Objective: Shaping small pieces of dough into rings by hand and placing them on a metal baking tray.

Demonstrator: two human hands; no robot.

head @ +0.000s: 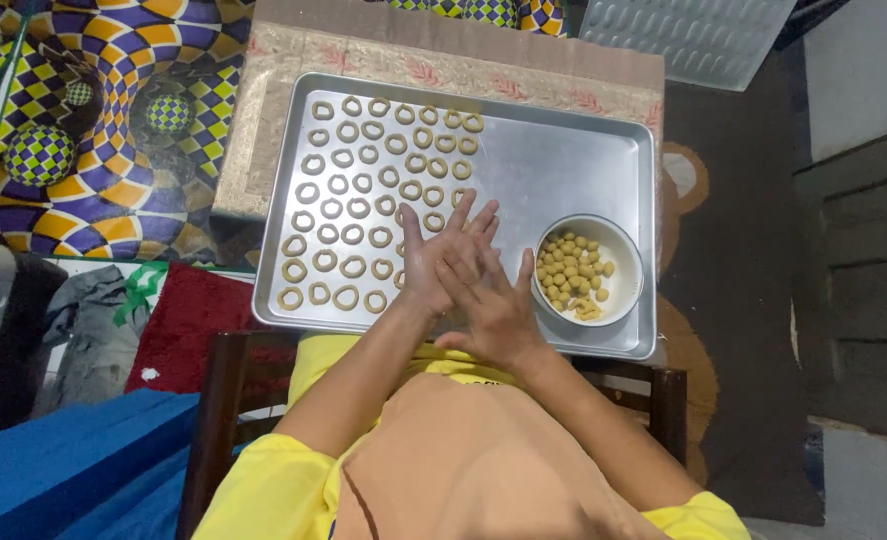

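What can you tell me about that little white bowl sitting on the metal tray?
The white bowl is small, round and shallow, with a smooth, plain rim. It sits upright at the right end of the metal baking tray, near its front edge. Inside lies a heap of small yellowish dough balls, leaving part of the bottom bare. The right hand is just beside it; whether it touches the bowl is unclear.

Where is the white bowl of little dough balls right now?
The white bowl sits at the right end of the metal baking tray, near its front edge, just right of the person's right hand.
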